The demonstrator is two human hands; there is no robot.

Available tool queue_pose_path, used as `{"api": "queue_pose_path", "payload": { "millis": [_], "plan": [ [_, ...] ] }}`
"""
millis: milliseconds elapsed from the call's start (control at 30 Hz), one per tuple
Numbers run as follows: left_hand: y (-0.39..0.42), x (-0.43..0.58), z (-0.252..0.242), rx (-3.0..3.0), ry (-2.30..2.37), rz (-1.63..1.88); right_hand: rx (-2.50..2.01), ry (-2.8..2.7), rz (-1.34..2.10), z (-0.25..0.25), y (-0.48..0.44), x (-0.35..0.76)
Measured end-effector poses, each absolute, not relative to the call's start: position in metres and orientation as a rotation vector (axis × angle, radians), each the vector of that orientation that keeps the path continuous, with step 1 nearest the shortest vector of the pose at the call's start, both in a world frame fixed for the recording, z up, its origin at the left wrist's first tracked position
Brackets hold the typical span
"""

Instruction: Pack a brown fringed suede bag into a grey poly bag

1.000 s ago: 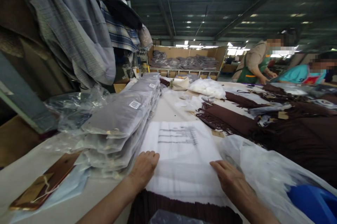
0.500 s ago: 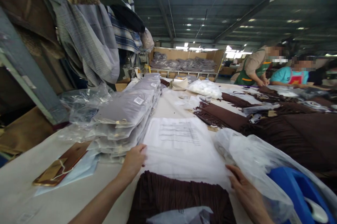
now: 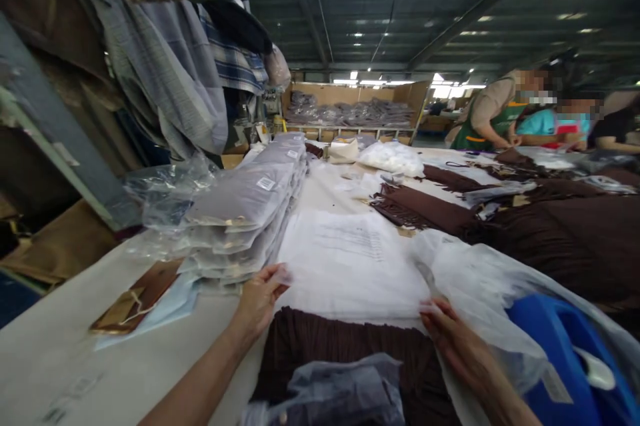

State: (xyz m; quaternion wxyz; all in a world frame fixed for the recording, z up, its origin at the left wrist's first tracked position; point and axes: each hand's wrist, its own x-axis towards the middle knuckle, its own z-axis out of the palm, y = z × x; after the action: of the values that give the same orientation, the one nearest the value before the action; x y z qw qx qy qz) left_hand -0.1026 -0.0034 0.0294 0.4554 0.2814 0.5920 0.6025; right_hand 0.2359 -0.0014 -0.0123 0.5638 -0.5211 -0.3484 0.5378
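A white translucent plastic bag (image 3: 350, 266) with printed text lies flat on the table, over a brown fringed garment (image 3: 340, 359) whose near part sticks out. My left hand (image 3: 260, 296) pinches the bag's left near edge. My right hand (image 3: 447, 336) grips the bag's right near corner with its fingers curled. A crumpled clear bag (image 3: 340, 393) rests on the brown garment close to me.
A stack of packed grey garments (image 3: 250, 213) stands to the left, with a brown card (image 3: 135, 293) beside it. Loose plastic (image 3: 480, 286) covers a blue bin (image 3: 575, 353) at right. Brown fringed garments (image 3: 550, 233) spread across the right. Other people (image 3: 495, 119) work at the far end.
Both hands slid back from lying flat on the bag toward its near edge and closed on it. More of the brown garment shows below the bag.
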Motion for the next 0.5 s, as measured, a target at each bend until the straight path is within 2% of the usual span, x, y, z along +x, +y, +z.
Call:
{"api": "queue_pose_path", "payload": {
  "millis": [133,333,500],
  "plan": [
    [-0.017,-0.109,0.018,0.876,1.542,1.37,-1.383,-0.911,1.278,-0.008,-0.016,0.23],
    [-0.048,-0.111,0.005,1.002,1.763,1.198,-1.782,-1.124,0.971,-0.004,-0.036,0.229],
    [-0.07,-0.102,0.0,0.813,1.852,1.136,-1.727,-0.762,1.163,-0.015,-0.065,0.221]
  ]
}}
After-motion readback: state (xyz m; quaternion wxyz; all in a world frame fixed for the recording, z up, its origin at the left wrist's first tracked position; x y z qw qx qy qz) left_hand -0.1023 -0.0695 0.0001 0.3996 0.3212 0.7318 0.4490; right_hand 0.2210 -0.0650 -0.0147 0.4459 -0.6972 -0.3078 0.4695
